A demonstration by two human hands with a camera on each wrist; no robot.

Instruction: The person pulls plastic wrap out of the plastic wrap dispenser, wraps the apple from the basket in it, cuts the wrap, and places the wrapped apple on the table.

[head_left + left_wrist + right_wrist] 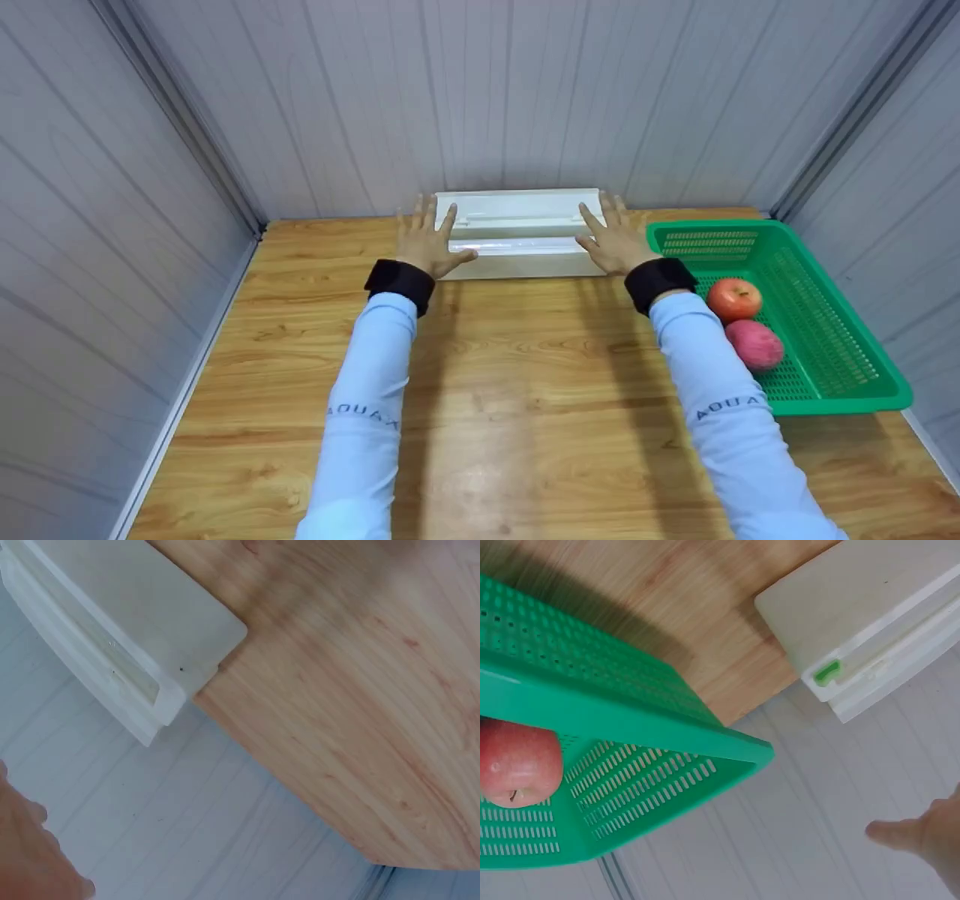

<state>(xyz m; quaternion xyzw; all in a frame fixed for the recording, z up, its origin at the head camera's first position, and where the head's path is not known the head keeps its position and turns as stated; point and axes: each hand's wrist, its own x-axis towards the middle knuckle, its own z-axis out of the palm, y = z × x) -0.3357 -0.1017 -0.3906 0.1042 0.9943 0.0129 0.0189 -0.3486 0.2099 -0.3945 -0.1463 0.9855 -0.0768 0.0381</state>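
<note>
Evenly apart, a person's left hand (427, 244) and right hand (621, 244) spread their fingers wide at either end of a white box (525, 267); whether they touched it could not be told. The box sat at the far edge of a wooden table (487, 412), its lid raised. To the right, a green basket (825, 337) held a red apple (734, 300) and a pinker fruit (754, 345).
</note>
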